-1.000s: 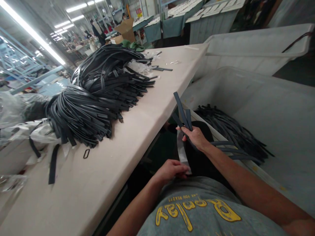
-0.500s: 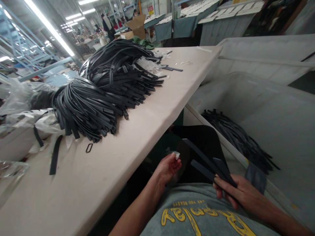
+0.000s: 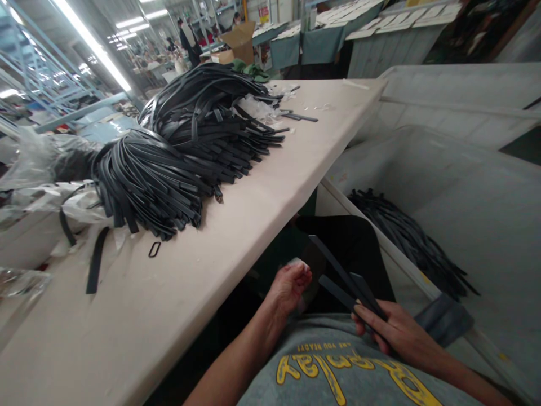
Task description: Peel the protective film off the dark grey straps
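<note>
My right hand (image 3: 391, 331) grips a few dark straps (image 3: 344, 281) by their ends, low over my lap; the strap tips point up and to the left. Just left of them, my left hand (image 3: 291, 286) is closed on a small piece of clear plastic wrap (image 3: 299, 263). A big heap of black straps (image 3: 181, 152) lies on the long beige table (image 3: 236, 225) to my left, out of reach of both hands.
A white bin (image 3: 477, 225) at my right holds more black straps (image 3: 412, 239). A second white bin (image 3: 460, 96) stands behind it. A loose strap (image 3: 95, 260), a small black buckle (image 3: 154, 249) and crumpled plastic bags (image 3: 29, 186) lie on the table's near left. People stand far back.
My right hand brought the straps down from in front of the bin to my lap. My left hand pulled the plastic wrap off and now holds it bunched.
</note>
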`<action>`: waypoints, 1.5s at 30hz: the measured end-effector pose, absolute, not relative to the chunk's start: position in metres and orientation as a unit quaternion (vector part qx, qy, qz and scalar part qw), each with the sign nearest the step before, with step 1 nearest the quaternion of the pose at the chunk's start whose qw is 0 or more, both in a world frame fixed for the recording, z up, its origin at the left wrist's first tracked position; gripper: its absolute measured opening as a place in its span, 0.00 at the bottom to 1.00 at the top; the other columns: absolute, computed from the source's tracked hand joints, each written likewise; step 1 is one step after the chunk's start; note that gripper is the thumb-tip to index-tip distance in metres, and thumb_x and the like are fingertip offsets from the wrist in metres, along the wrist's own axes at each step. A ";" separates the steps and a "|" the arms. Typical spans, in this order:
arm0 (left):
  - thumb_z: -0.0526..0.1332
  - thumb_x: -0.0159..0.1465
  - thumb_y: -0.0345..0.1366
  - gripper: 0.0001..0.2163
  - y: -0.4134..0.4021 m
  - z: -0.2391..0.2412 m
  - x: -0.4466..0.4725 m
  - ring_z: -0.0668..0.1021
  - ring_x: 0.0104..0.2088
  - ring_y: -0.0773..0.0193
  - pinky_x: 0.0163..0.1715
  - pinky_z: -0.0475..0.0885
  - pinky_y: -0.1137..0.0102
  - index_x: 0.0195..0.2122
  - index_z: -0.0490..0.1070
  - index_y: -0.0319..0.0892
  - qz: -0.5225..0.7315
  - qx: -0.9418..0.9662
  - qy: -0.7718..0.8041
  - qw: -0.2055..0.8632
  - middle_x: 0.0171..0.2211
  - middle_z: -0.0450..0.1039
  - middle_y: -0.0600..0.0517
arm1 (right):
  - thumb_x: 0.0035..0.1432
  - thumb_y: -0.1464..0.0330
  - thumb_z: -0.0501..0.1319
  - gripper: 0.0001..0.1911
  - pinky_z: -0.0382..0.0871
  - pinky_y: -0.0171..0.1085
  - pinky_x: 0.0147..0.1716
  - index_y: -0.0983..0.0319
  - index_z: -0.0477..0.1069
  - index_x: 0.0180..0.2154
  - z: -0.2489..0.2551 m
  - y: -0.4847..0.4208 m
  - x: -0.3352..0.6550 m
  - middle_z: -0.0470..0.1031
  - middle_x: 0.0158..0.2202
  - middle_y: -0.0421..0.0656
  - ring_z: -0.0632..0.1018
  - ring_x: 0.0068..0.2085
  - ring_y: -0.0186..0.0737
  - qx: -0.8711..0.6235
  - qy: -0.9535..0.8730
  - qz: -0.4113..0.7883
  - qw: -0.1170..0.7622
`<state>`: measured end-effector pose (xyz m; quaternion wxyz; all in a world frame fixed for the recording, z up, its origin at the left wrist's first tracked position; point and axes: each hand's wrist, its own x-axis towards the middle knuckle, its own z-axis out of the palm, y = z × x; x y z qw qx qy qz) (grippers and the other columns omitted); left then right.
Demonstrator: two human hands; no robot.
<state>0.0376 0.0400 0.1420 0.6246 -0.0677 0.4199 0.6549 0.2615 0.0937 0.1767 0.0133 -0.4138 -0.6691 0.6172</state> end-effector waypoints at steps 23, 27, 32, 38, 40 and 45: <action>0.80 0.34 0.45 0.22 0.039 0.149 0.041 0.76 0.29 0.68 0.35 0.69 0.72 0.25 0.73 0.41 0.667 -0.119 0.440 0.589 0.25 0.75 0.54 | 0.67 0.53 0.48 0.21 0.67 0.37 0.23 0.59 0.69 0.33 0.181 0.106 0.217 0.76 0.28 0.39 0.73 0.20 0.38 -0.365 -0.789 0.493 0.035; 0.79 0.38 0.40 0.19 0.039 0.146 0.042 0.76 0.28 0.69 0.33 0.69 0.74 0.26 0.73 0.41 0.670 -0.110 0.432 0.593 0.25 0.74 0.55 | 0.67 0.54 0.48 0.20 0.66 0.37 0.24 0.58 0.69 0.33 0.181 0.106 0.215 0.76 0.29 0.39 0.74 0.20 0.38 -0.355 -0.813 0.460 0.028; 0.79 0.38 0.41 0.19 0.038 0.146 0.040 0.76 0.30 0.68 0.34 0.70 0.74 0.27 0.74 0.41 0.653 -0.119 0.441 0.604 0.28 0.76 0.53 | 0.67 0.52 0.48 0.21 0.67 0.37 0.24 0.58 0.68 0.32 0.179 0.111 0.219 0.75 0.27 0.38 0.73 0.20 0.38 -0.371 -0.792 0.483 0.051; 0.77 0.43 0.41 0.17 0.038 0.145 0.041 0.76 0.30 0.67 0.36 0.69 0.73 0.28 0.74 0.41 0.644 -0.108 0.452 0.608 0.28 0.75 0.53 | 0.67 0.54 0.48 0.19 0.66 0.38 0.25 0.58 0.69 0.33 0.183 0.110 0.221 0.77 0.29 0.40 0.74 0.23 0.40 -0.366 -0.817 0.446 0.024; 0.76 0.46 0.40 0.14 0.039 0.143 0.042 0.75 0.29 0.68 0.34 0.68 0.73 0.28 0.73 0.41 0.642 -0.102 0.457 0.607 0.27 0.75 0.53 | 0.66 0.55 0.48 0.18 0.66 0.39 0.27 0.58 0.69 0.34 0.183 0.109 0.219 0.77 0.30 0.41 0.76 0.25 0.42 -0.360 -0.827 0.432 0.021; 0.73 0.48 0.41 0.13 0.042 0.141 0.043 0.73 0.27 0.68 0.31 0.66 0.72 0.25 0.71 0.41 0.638 -0.103 0.475 0.597 0.25 0.72 0.55 | 0.62 0.62 0.50 0.12 0.66 0.42 0.33 0.58 0.70 0.36 0.178 0.108 0.219 0.77 0.31 0.43 0.78 0.34 0.49 -0.344 -0.857 0.383 0.031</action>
